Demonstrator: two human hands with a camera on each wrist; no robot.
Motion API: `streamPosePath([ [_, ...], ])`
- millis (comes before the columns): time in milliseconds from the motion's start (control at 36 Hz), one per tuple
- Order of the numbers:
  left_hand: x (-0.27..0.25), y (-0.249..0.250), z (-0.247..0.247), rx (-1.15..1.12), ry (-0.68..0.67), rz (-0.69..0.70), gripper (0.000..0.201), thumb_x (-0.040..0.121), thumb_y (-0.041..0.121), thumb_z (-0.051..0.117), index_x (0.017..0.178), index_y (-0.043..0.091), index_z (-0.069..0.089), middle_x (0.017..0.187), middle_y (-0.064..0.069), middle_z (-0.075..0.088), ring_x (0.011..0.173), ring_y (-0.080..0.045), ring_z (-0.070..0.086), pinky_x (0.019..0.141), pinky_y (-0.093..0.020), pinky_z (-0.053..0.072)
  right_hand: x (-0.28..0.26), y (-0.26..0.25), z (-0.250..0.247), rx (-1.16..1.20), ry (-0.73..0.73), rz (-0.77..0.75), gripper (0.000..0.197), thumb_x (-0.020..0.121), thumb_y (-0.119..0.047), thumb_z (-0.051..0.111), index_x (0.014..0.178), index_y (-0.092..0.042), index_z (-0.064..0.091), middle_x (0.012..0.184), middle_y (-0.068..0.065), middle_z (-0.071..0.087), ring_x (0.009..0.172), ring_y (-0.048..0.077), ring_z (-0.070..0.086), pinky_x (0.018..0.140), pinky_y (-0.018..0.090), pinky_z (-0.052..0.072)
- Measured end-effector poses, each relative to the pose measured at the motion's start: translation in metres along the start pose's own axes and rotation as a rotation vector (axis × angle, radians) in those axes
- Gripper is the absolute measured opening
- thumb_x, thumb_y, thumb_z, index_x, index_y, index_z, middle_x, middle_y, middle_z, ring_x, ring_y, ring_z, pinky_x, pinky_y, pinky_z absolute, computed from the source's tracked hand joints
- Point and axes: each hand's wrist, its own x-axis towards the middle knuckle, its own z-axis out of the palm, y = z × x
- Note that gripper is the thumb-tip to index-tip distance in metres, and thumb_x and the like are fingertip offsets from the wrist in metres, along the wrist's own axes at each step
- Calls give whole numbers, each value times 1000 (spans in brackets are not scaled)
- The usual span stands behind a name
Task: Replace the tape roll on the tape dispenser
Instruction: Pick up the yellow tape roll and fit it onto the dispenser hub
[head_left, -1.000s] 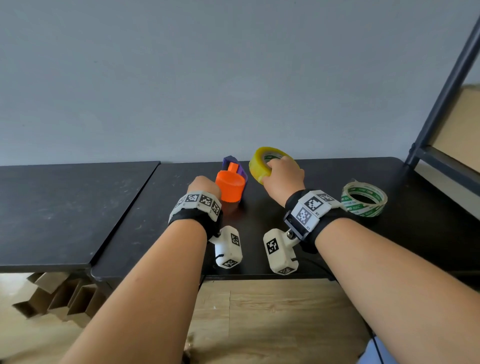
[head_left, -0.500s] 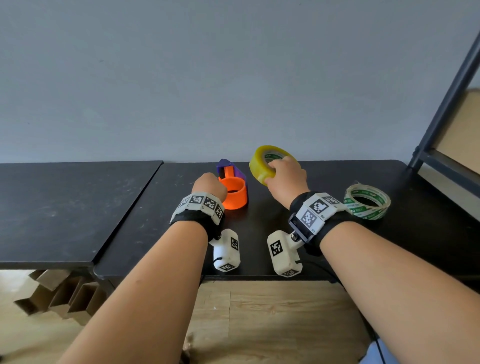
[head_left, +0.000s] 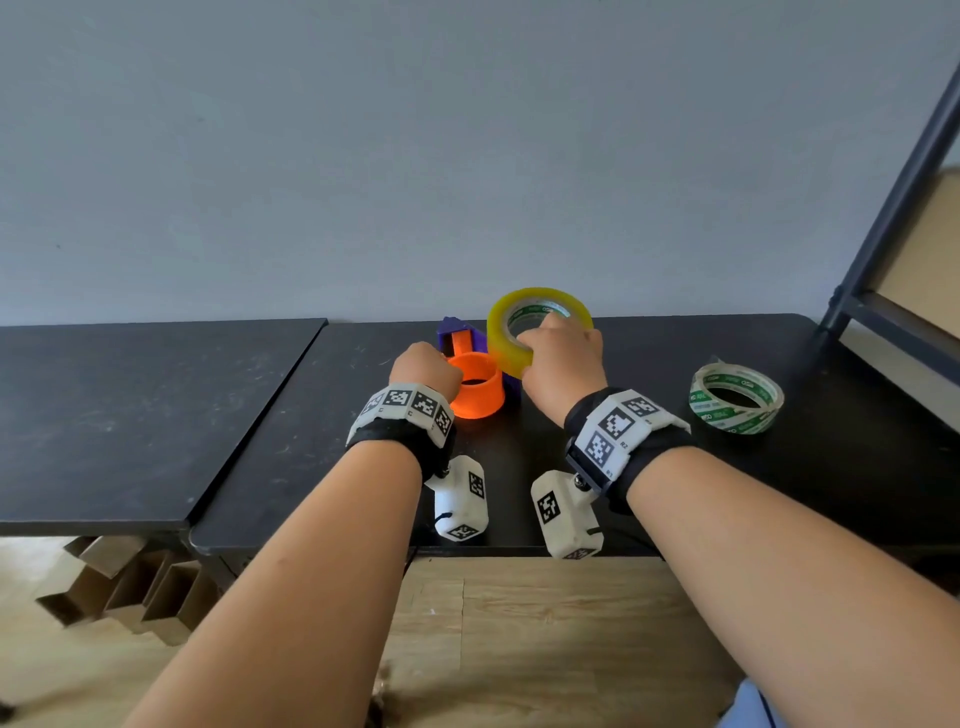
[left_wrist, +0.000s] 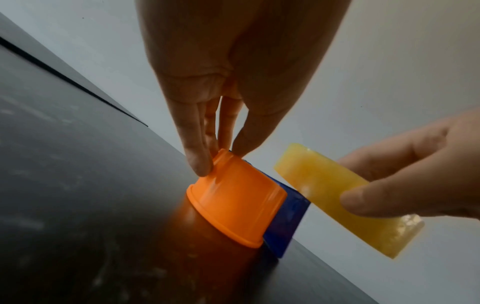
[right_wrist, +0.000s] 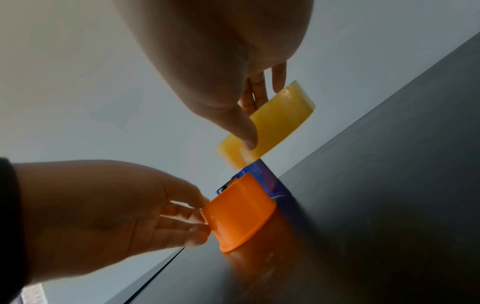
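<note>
Left hand (head_left: 423, 366) fingertips pinching rim of orange spool (head_left: 477, 392) on tape dispenser (head_left: 457, 332). Right hand (head_left: 563, 358) clamped on yellow tape roll (head_left: 511, 338), tilted above dispenser. Used roll (head_left: 735, 397) flat on worktop (head_left: 311, 441).

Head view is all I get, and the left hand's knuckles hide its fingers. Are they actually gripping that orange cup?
Observer: Yes. In the left wrist view the left hand pinches the orange hub at its upper rim with its fingertips.
Operator: Where's the right thumb?
Observer: The right wrist view shows the right hand pressing its thumb on the yellow tape roll's outer band.
Operator: Is the roll on the hub?
Observer: No; the left wrist view shows it held in the air, apart from the hub.
</note>
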Motion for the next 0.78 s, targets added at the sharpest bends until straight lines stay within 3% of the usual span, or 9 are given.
streamPosePath([
  [111, 1, -1, -4, 30, 8, -5, 27, 89, 7, 50, 110, 5, 68, 98, -16, 73, 92, -30, 70, 80, -36, 56, 1, 5, -4, -30, 12, 35, 43, 89, -7, 50, 130, -16, 60, 129, 8, 51, 126, 27, 42, 106, 39, 28],
  [278, 5, 3, -5, 136, -13, 16, 37, 93, 2, 48, 126, 8, 63, 123, -14, 66, 111, -30, 63, 96, -39, 53, 1, 10, -7, -57, 33, 82, 41, 88, -9, 53, 127, -16, 61, 129, 7, 51, 126, 28, 42, 107, 40, 28],
  [500, 7, 11, -6, 313, -32, 84, 42, 93, -1, 45, 133, 8, 55, 133, -13, 59, 121, -30, 57, 98, -37, 48, 2, 15, -7, 12, 79, 66, 40, 88, -8, 52, 126, -17, 63, 127, 8, 52, 122, 29, 46, 103, 38, 30],
  [639, 11, 14, -9, 122, 74, 150, 41, 97, 8, 40, 134, 11, 56, 135, -12, 58, 122, -29, 57, 98, -37, 46, 5, 14, -8, 64, 143, 42, 33, 87, -9, 56, 118, -14, 65, 126, 8, 55, 121, 29, 49, 100, 37, 34],
  [778, 6, 29, -11, -132, 74, 233, 31, 94, 13, 44, 112, 7, 68, 113, -12, 70, 105, -30, 63, 85, -34, 48, 6, 10, -13, 155, 168, 37, 37, 87, -9, 58, 124, -15, 61, 129, 7, 53, 124, 27, 49, 102, 39, 34],
])
